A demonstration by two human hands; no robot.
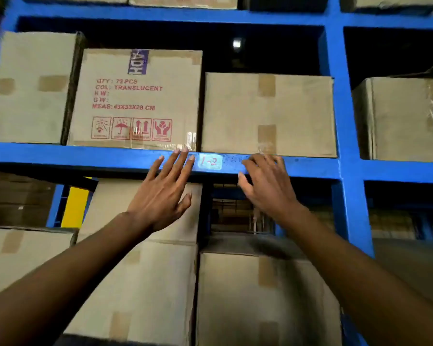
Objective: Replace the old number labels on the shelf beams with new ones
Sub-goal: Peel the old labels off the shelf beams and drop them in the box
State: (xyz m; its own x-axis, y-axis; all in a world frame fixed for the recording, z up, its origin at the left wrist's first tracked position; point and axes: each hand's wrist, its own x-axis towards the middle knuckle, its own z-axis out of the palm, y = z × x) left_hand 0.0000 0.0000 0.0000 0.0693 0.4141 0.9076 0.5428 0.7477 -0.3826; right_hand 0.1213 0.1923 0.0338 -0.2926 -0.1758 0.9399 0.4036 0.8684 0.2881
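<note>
A pale label (210, 161) with red handwriting "1-2" is stuck on the blue shelf beam (85, 156). My left hand (165, 191) is spread with straight fingers, fingertips on the beam just left of the label. To the label's right my right hand (268, 186) rests on the beam with its fingers bent over the beam's face; I cannot see anything held in it.
Cardboard boxes stand on the beam: a printed one (135, 98) above my left hand, a plain one (268, 113) above my right. More boxes (268, 300) fill the shelf below. A blue upright post (345, 136) rises at right.
</note>
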